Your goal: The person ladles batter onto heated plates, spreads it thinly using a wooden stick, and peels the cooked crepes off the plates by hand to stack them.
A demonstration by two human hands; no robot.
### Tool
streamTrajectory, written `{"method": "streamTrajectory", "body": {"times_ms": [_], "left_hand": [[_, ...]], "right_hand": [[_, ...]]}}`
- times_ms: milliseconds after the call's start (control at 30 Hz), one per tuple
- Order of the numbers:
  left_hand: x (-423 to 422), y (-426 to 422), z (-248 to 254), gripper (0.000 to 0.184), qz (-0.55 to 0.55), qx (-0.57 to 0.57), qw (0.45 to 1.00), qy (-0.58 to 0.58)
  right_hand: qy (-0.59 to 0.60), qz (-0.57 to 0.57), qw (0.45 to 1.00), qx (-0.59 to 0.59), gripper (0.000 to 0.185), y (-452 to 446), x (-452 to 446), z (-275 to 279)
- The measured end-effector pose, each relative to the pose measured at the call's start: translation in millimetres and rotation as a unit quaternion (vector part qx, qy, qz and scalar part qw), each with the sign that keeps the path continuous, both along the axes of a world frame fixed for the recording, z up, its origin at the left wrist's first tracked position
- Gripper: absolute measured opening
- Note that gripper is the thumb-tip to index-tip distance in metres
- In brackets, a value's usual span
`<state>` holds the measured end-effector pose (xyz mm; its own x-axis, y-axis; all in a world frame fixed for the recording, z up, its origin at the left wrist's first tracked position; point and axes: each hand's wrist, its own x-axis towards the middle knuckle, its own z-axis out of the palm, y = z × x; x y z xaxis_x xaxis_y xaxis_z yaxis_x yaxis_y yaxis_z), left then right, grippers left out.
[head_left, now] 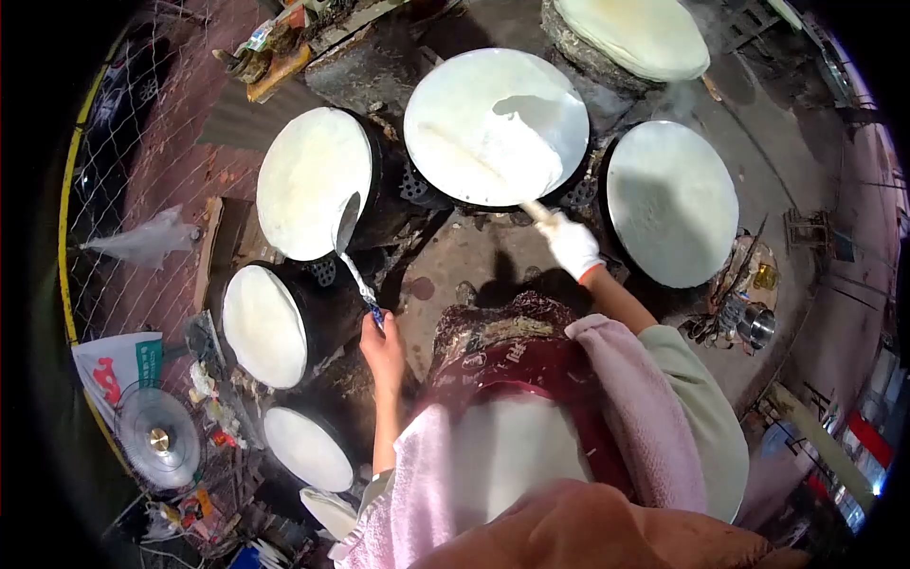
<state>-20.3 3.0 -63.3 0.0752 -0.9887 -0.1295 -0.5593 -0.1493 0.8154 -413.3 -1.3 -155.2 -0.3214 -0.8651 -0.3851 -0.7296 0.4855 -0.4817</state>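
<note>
Bare fingers of my left hand [382, 353] are wrapped round the handle of a metal ladle [348, 226], whose bowl is over the lower right edge of the left round griddle [315, 180]. A white glove with an orange cuff covers my right hand [572, 245], which grips a pale wooden scraper [536, 211]. That tool reaches over the near edge of the centre griddle [455, 114]. White batter lies over this griddle, thicker and wetter at its lower right. A pale sheet covers the left griddle.
Further round griddles with pale sheets stand at the right [671, 204], top right [635, 33], left [263, 327] and lower left [308, 449]. A fan [159, 439] is at the far left near a wire fence [171, 123]. A metal pot [756, 325] stands at the right.
</note>
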Motion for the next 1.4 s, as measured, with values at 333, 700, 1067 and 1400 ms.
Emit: {"method": "streamTrajectory", "body": {"times_ms": [333,700,1067,1400], "left_hand": [[-42,3,17,0.017,0.028,0.061,0.998,-0.011],[-42,12,11,0.011,0.006,0.019,0.999,-0.035],[-59,6,10,0.010,0.012,0.021,1.000,-0.003],[-90,-14,7,0.012,-0.054,-0.013,0.998,-0.008]], "right_hand": [[-0.012,-0.025,0.998,-0.057,0.053,-5,-44,-13],[0.155,-0.058,0.985,-0.046,0.064,-175,-151,-7],[-0.325,-0.214,0.853,-0.348,0.051,-29,-56,14],[-0.524,-0.384,0.748,-0.135,0.011,15,-60,36]]}}
